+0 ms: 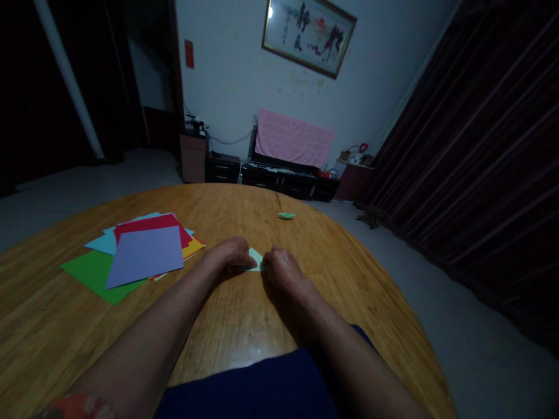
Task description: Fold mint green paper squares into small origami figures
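Observation:
A small piece of pale green paper point(255, 257), folded to a point at the top, lies on the wooden table between my hands. My left hand point(234, 254) grips its left side, with the thumb pressed on the paper. On the right side, my right hand point(282, 265) is closed with its fingertips at the paper's edge. Both hands cover much of the sheet, so its full shape is hidden. Farther back on the table sits a small folded green paper piece point(286, 216), apart from both hands.
Several coloured paper sheets point(146, 256) lie overlapped at the left, with purple on top and red, green, blue and yellow beneath. The round wooden table point(349, 279) curves away at the right. Beyond it stand a low dark cabinet point(279, 181) and a screen under a pink cloth point(292, 139).

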Available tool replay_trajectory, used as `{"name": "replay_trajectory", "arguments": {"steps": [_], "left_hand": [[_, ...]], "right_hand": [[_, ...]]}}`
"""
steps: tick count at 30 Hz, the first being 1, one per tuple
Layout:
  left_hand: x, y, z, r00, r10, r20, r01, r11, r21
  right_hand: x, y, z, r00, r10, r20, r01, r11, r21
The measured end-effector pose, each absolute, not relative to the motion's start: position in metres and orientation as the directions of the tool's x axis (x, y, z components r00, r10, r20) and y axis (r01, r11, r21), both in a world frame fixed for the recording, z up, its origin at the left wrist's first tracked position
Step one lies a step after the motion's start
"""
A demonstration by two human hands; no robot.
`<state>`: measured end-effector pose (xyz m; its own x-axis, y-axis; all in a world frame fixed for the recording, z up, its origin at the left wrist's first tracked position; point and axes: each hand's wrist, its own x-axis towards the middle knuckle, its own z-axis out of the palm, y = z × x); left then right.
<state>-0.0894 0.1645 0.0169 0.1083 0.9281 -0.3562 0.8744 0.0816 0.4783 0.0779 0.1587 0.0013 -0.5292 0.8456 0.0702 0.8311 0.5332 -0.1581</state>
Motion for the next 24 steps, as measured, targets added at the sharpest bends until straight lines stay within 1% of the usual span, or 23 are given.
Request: {"name": "replay_trajectory", "arguments": {"steps": [5,8,12,16,21,24], "left_hand": [[-0.089,0.163,0.019,0.118,0.929,-0.351,0.871,0.072,0.486],[-0.092,0.164,0.016,0.134,0.926,-0.354,0.865,0.065,0.497],[-0.096,0.164,0.012,0.172,0.918,-0.356,0.830,0.059,0.554],[-0.098,0.164,0.010,0.184,0.907,-0.379,0.799,0.087,0.596],[-0.099,0.166,0.005,0.162,0.908,-0.386,0.793,0.113,0.598],[-0.100,0.167,0.001,0.162,0.911,-0.379,0.788,0.112,0.606]], "right_hand": [[0.085,0.134,-0.011,-0.497,0.857,0.133,0.845,0.513,-0.152],[0.085,0.119,-0.014,-0.540,0.818,0.196,0.815,0.567,-0.121],[0.085,0.110,-0.013,-0.553,0.799,0.234,0.808,0.583,-0.080],[0.086,0.112,-0.011,-0.566,0.794,0.221,0.795,0.597,-0.106],[0.090,0.116,-0.007,-0.567,0.802,0.191,0.783,0.596,-0.177],[0.095,0.119,-0.002,-0.546,0.825,0.144,0.803,0.565,-0.192]]}}
